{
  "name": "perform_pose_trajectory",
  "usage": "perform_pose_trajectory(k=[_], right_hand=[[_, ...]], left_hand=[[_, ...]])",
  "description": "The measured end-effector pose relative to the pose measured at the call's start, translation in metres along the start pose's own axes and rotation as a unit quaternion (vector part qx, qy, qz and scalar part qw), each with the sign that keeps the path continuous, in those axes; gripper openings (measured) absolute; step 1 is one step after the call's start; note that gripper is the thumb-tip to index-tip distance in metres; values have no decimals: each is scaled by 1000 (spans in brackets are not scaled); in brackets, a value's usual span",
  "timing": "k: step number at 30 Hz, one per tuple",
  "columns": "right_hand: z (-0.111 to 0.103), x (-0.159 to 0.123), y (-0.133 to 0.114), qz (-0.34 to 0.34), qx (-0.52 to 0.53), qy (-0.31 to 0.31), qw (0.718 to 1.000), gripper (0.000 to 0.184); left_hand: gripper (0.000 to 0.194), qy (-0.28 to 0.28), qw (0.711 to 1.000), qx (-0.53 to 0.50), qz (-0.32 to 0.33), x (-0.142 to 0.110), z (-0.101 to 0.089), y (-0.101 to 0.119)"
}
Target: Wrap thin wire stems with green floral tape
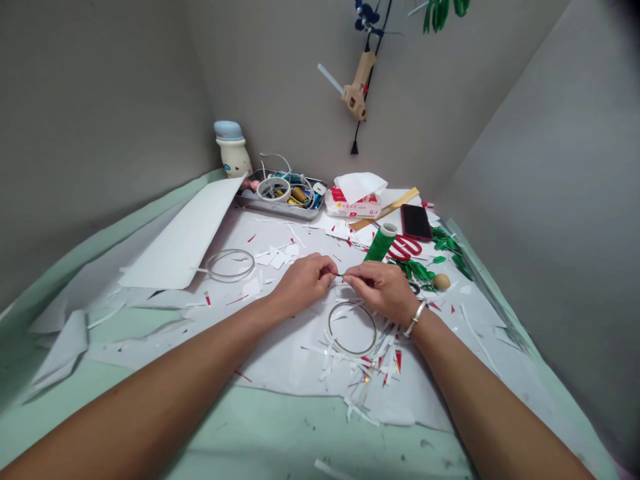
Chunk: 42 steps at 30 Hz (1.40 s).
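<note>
My left hand (306, 283) and my right hand (386, 288) are close together over the paper-covered table, fingertips pinched. Between them runs a short, thin green strand (340, 275), one end in each pinch; its exact make is too small to tell. Just behind my right hand stands a green spool of thread (380, 244), slightly tilted in view. Past it lie red-handled scissors (404, 247) and a bunch of glossy green leaf shapes (417, 270), next to a small tan ball (441, 282). A wire ring (330, 328) lies below my hands.
White paper strips and red scraps (385, 363) litter the front. At the back are a metal tray (300, 212) of supplies, a tissue pack (353, 205) and a phone (416, 221). A white sheet (183, 237) lies left; a glue gun (357, 90) hangs on the wall.
</note>
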State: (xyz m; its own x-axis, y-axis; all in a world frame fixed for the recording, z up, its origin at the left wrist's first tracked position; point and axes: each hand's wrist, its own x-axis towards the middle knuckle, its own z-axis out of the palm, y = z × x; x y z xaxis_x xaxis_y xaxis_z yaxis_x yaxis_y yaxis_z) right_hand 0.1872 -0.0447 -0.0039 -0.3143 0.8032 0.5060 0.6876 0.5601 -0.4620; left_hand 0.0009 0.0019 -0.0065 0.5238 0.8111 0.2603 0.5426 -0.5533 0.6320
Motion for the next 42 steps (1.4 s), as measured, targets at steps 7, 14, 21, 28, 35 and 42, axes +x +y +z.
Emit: perform_pose_trajectory(k=[7,14,21,28,35,42], right_hand=[[-3,1,10,46,63,35,996,18],[-3,0,24,131,136,-2,982,24],[5,-2,9,36,50,-85,994,18],[1,-3,1,-33,-15,-5,999,16],[-5,-2,24,75,87,71,991,18],[0,-4,28,103,86,-20,991,18]], left_hand=[[15,-81,995,-18,58,-4,1,8],[12,-111,974,-192,35,-3,-2,12],[14,2,986,-162,-48,2,-1,3],[17,-1,999,30,41,0,5,-1],[15,-92,989,-63,100,-3,4,10],[15,-74,975,-209,11,-1,2,9]])
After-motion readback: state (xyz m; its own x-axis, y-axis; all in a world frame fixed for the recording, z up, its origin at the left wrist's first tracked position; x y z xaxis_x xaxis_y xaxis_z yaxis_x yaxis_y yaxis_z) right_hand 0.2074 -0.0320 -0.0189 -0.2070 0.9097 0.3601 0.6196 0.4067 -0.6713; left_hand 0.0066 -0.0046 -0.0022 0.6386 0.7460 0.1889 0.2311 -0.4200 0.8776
